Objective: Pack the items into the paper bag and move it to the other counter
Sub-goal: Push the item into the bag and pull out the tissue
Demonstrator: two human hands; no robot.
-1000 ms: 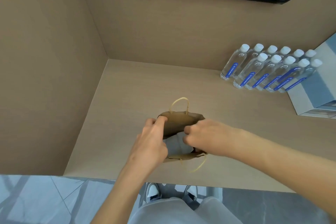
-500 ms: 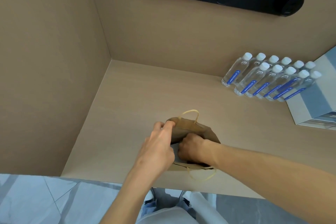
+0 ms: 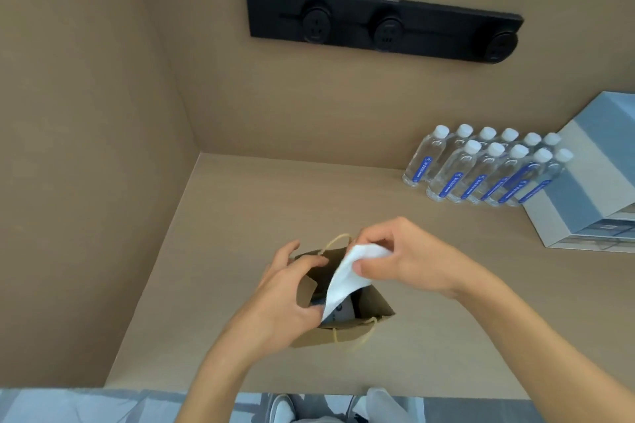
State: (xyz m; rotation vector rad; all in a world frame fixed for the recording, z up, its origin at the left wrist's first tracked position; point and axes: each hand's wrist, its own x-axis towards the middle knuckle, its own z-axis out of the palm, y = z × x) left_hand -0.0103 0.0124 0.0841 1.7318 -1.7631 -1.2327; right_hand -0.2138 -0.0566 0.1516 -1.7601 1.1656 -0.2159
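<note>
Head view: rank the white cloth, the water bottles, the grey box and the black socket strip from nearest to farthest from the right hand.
1. white cloth, pinched in the right hand over the paper bag.
2. water bottles, back right on the counter.
3. grey box, far right, just beyond the bottles.
4. black socket strip, high on the back wall.

Eleven water bottles (image 3: 488, 168), in two rows of six and five; one paper bag (image 3: 347, 330); one white cloth (image 3: 347, 275); one wall strip (image 3: 385, 22) bearing three sockets; two hands (image 3: 281, 299); one box (image 3: 591, 189).
</note>
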